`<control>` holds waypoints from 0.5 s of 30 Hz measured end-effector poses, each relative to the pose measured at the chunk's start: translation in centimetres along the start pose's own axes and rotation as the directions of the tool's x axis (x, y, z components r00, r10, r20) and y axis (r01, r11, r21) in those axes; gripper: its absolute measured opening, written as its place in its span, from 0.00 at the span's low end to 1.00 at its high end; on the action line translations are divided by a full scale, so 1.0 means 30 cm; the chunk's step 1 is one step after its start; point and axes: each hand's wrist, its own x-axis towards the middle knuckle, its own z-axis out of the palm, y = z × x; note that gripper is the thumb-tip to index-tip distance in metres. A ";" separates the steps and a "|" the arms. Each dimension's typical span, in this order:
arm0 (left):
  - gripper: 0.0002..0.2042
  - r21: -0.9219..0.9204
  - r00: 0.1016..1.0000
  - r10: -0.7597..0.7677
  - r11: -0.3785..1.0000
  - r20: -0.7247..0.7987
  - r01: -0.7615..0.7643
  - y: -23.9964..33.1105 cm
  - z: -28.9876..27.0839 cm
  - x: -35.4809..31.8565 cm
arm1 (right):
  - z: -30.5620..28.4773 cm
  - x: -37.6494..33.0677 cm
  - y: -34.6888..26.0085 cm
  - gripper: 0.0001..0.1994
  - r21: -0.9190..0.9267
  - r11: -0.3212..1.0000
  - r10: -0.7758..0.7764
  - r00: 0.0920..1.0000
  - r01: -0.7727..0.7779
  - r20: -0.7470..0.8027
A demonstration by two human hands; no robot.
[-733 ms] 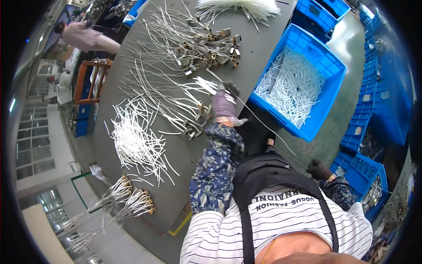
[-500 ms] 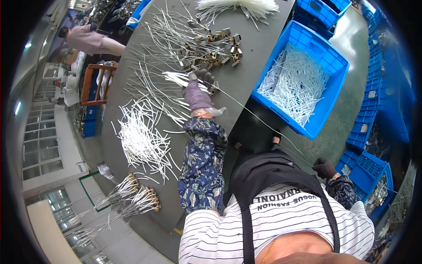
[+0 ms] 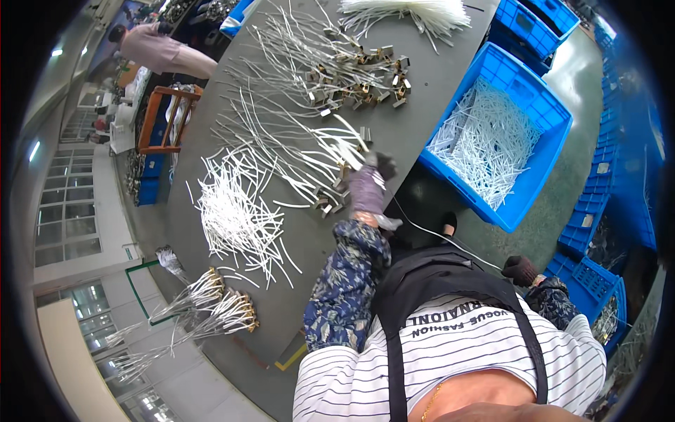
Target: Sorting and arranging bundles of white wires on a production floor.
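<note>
My left hand [image 3: 369, 186], in a purple-grey glove, is closed round a bundle of white tubes [image 3: 339, 146] near the table's right edge. The tubes point away from me, past the fingers. From beside this hand a thin white wire [image 3: 450, 240] runs down across my apron to my right hand [image 3: 519, 270]. That dark-gloved hand is low at my right side, its fingers curled at the wire's end. Close to my left hand lie small metal parts with wires [image 3: 325, 202]. A larger heap of wired metal parts [image 3: 365, 77] is farther up the table.
A pile of short white tubes [image 3: 239, 211] covers the table's left part. Long translucent strands [image 3: 411, 10] lie at the far end. A blue crate [image 3: 538, 165] of white tubes stands right of the table [image 3: 415, 126]. Wired bundles [image 3: 225, 306] rest at the near-left edge. Another person [image 3: 158, 53] is beyond.
My left hand has moved right and toward me along the table with the white tubes. The wire's span to my right hand is now shorter. The whole view has shifted slightly.
</note>
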 end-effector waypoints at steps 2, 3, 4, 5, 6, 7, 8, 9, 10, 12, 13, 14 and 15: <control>0.13 -0.073 0.993 0.099 0.992 -0.067 -0.104 0.047 -0.035 0.013 | -0.021 0.006 0.002 0.12 -0.072 0.993 0.100 0.994 -0.097 0.043; 0.13 -0.077 0.993 0.093 0.992 -0.074 -0.098 0.060 -0.031 0.006 | -0.027 0.016 0.005 0.11 -0.086 0.991 0.112 0.991 -0.106 0.075; 0.12 -0.007 0.987 0.119 0.993 -0.104 -0.120 0.068 -0.021 0.000 | -0.033 0.022 0.008 0.11 -0.098 0.988 0.125 0.986 -0.115 0.106; 0.10 0.063 0.981 0.147 0.988 -0.129 -0.140 0.087 0.002 -0.011 | -0.037 0.021 -0.010 0.11 -0.102 0.987 0.133 0.986 -0.123 0.105; 0.10 0.085 0.974 0.161 0.985 -0.160 -0.149 0.083 0.013 -0.020 | -0.038 0.015 -0.034 0.11 -0.108 0.993 0.063 0.989 -0.049 0.134; 0.10 0.081 0.975 0.153 0.987 -0.161 -0.142 0.066 0.010 -0.019 | -0.039 0.009 -0.043 0.10 -0.110 0.994 -0.006 0.987 0.024 0.162; 0.09 0.176 0.966 0.132 0.980 -0.224 -0.094 0.051 -0.001 -0.019 | -0.039 0.006 -0.040 0.10 -0.114 0.993 -0.002 0.987 0.021 0.161; 0.09 0.266 0.951 0.117 0.963 -0.286 -0.038 0.037 -0.012 -0.017 | -0.039 0.007 -0.032 0.10 -0.108 0.993 -0.036 0.990 0.051 0.135; 0.07 0.153 0.976 0.050 0.988 -0.210 -0.018 0.048 -0.047 -0.009 | -0.042 0.006 -0.022 0.10 -0.103 0.991 -0.070 0.992 0.081 0.109; 0.06 -0.162 0.967 -0.087 0.986 -0.238 0.049 0.119 -0.057 -0.014 | -0.041 -0.014 0.057 0.09 -0.094 0.989 -0.122 0.991 0.117 -0.049; 0.06 -0.459 0.948 -0.222 0.883 -0.227 0.097 0.150 -0.068 -0.011 | -0.038 -0.022 0.096 0.09 -0.093 0.983 -0.173 0.963 0.157 -0.206; 0.05 -0.544 0.953 0.104 0.836 0.286 0.072 0.093 -0.328 0.102 | -0.044 -0.004 0.036 0.09 -0.125 0.971 -0.222 0.960 0.202 -0.172; 0.05 -0.551 0.954 0.085 0.829 0.288 0.092 0.062 -0.290 0.115 | -0.053 -0.010 0.049 0.09 -0.115 0.989 -0.111 0.983 0.095 -0.146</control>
